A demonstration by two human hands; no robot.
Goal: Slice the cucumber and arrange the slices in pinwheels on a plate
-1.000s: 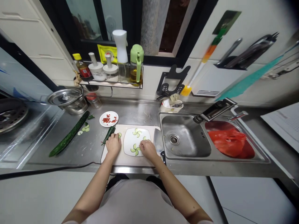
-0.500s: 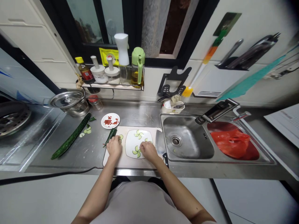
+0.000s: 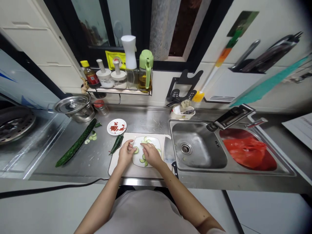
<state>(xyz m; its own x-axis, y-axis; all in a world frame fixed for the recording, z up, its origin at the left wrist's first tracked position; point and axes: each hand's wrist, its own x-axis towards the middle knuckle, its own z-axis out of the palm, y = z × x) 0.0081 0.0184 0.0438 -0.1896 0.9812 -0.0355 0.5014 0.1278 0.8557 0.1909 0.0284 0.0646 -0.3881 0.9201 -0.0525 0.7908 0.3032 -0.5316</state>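
Note:
A white plate (image 3: 139, 156) with cucumber slices (image 3: 147, 140) lies on a pale cutting board (image 3: 136, 171) on the steel counter. My left hand (image 3: 126, 153) rests at the plate's left edge and pinches a cucumber slice (image 3: 136, 149) between thumb and fingers. My right hand (image 3: 151, 154) lies over the plate's middle, fingers curled down onto the slices; what it holds is hidden. A short cucumber piece (image 3: 116, 143) lies just left of the board.
A cleaver (image 3: 168, 151) lies on the board's right edge beside the sink (image 3: 195, 152). A small plate of red chilli bits (image 3: 117, 126), a long cucumber (image 3: 76, 143), loose slices (image 3: 90, 138) and a lidded pot (image 3: 74, 107) stand to the left. A red bag (image 3: 246, 149) fills the right basin.
My left hand moved right from the cucumber piece onto the plate's edge with a slice. My right hand shifted left over the plate's middle. The view drifted slightly.

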